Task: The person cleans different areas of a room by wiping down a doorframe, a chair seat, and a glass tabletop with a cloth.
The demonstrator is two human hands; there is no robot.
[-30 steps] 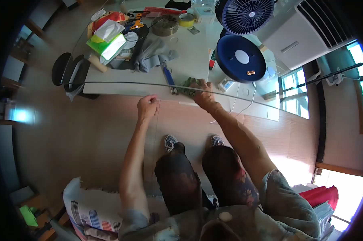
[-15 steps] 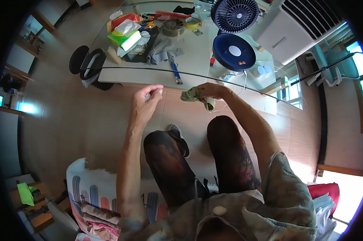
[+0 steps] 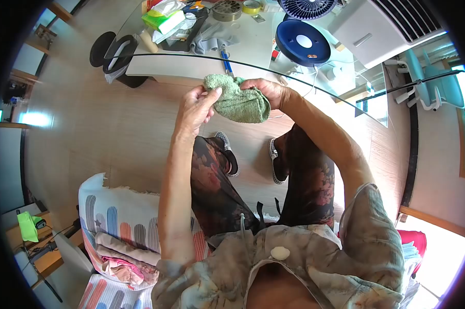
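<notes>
A fuzzy green cloth (image 3: pixel 241 106) is stretched between my hands, above the floor just in front of the desk edge. My left hand (image 3: pixel 195 109) pinches its left end, thumb on top. At its upper right corner, my right hand (image 3: pixel 269 92) grips the cloth with curled fingers. Whether anything else sits in my left palm is hidden. Behind the cloth, a blue slim tool (image 3: pixel 225 61) lies near the front of the glass-topped desk (image 3: pixel 181 68), beside a crumpled grey cloth (image 3: pixel 212 40).
On the desk stand a dark blue fan (image 3: pixel 303 44), a green tissue pack (image 3: pixel 163 20) and a yellow tape roll (image 3: pixel 251 6). A black bin (image 3: pixel 121 64) is at the desk's left. A white air cooler (image 3: pixel 369 28) stands back right. A striped cover (image 3: pixel 114 198) lies lower left.
My left hand has come right and taken hold of the green cloth. The cloth, bunched in my right hand before, is now spread between both hands. My view has tilted down slightly.
</notes>
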